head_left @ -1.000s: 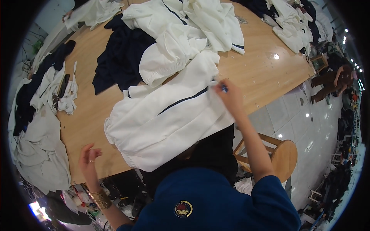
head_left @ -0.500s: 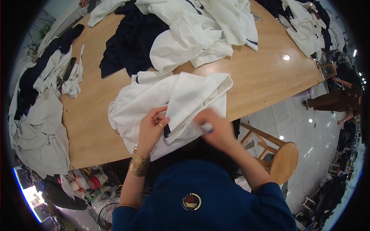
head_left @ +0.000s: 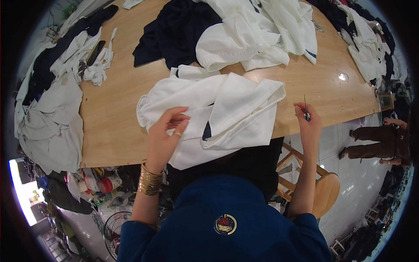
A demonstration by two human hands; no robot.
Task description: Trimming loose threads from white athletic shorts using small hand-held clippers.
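A white garment with a navy trim lies folded over itself at the near edge of the table. My left hand, with a ring and gold bangles, is over its left part, thumb and fingers apart and holding nothing. To the right of the cloth, my right hand is closed around a small, thin pointed tool, dark at the tip and blue near the handle. Most of that tool is hidden by the fingers, so its exact kind does not show.
Navy cloth and white garments are heaped farther back on the wooden table. More garments hang over the left edge. A wooden stool stands at right; another person is beyond it. A fan stands lower left.
My right hand has moved away from the white garment to the right, carrying the tool. My left hand has come off the navy trim and its fingers have spread. The view has shifted.
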